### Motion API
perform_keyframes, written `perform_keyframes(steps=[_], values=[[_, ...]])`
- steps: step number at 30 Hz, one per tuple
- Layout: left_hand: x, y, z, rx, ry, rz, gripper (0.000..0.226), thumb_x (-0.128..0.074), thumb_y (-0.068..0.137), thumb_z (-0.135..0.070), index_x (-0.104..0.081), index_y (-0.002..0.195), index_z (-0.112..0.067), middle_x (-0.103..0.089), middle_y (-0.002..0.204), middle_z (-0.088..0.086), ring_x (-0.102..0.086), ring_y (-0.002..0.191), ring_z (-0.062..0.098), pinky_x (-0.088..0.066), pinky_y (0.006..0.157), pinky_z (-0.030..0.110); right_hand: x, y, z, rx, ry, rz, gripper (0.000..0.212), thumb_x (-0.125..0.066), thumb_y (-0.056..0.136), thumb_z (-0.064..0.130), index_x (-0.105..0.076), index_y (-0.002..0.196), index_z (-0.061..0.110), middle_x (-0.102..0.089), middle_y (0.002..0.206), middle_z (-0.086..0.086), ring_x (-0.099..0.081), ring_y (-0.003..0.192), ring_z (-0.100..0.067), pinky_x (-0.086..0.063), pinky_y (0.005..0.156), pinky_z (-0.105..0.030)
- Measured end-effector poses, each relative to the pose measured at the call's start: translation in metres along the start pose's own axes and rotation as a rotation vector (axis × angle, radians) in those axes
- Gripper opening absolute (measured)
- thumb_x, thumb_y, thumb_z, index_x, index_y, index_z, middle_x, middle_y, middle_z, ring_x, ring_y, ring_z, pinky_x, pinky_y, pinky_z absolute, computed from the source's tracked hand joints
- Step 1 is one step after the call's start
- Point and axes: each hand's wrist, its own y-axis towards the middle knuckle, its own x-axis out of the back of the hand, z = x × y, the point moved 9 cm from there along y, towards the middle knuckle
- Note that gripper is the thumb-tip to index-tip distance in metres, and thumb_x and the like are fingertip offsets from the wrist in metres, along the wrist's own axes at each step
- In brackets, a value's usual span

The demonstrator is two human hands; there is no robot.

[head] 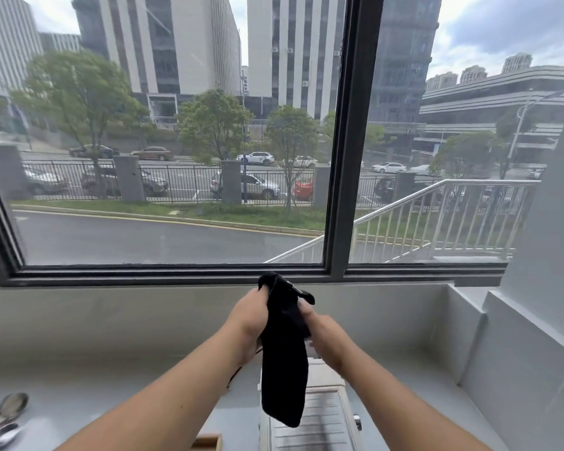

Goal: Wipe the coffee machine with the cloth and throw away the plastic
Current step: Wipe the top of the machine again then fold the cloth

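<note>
A black cloth (285, 379) hangs in front of me, its upper end bunched and its lower end dangling. My left hand (249, 320) grips the cloth near its top from the left. My right hand (323, 336) holds it from the right, a little lower. Below the cloth stands the coffee machine (319, 415), cream-coloured with a ribbed grey top; only its upper part shows between my forearms. I see no plastic in this view.
A grey counter (111, 379) runs under a wide window with a dark frame (342, 190). Metal spoons or scoops (7, 415) lie at the counter's left front. A small wooden box edge (209, 441) sits left of the machine. A grey wall (534, 353) closes the right side.
</note>
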Motion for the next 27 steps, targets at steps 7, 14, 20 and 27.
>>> perform_keyframes(steps=[7,14,20,27], values=[[0.024,-0.009,-0.009,-0.048,0.264,-0.137,0.037,-0.046,0.108,-0.048,-0.071,0.11,-0.02,-0.078,0.107,0.007,-0.076,0.096,0.026,-0.059,0.074,0.033,-0.014,0.019,0.02,0.094,-0.092,-0.03,0.057,-0.055,0.084,0.071,-0.07,0.087,0.017,-0.076,0.086,0.003,-0.071,0.083,-0.018,-0.057,0.083,-0.041],[0.043,-0.008,-0.008,-0.016,0.128,-0.203,0.017,-0.061,0.101,-0.021,-0.072,0.109,-0.011,-0.081,0.099,0.014,-0.079,0.083,0.026,-0.059,0.062,0.032,-0.031,0.02,0.014,0.004,0.154,0.145,0.059,-0.043,0.101,0.065,-0.078,0.085,0.021,-0.075,0.077,0.003,-0.067,0.072,-0.017,-0.055,0.074,-0.035],[0.034,-0.011,-0.01,-0.061,0.222,-0.151,0.03,-0.052,0.097,0.001,-0.073,0.112,-0.012,-0.081,0.097,0.014,-0.08,0.088,0.028,-0.061,0.065,0.032,-0.024,0.022,0.031,0.159,-0.041,0.038,0.043,-0.061,0.089,0.064,-0.071,0.084,0.023,-0.069,0.066,0.016,-0.063,0.06,0.002,-0.045,0.057,-0.017],[0.039,-0.017,-0.013,-0.114,0.286,-0.277,0.029,-0.054,0.094,-0.008,-0.061,0.119,-0.022,-0.076,0.11,0.007,-0.072,0.098,0.023,-0.06,0.083,0.039,-0.005,0.033,0.025,0.125,-0.121,-0.036,0.028,-0.048,0.097,0.025,-0.048,0.07,0.017,-0.05,0.068,-0.001,-0.045,0.065,-0.02,-0.034,0.062,-0.036]])
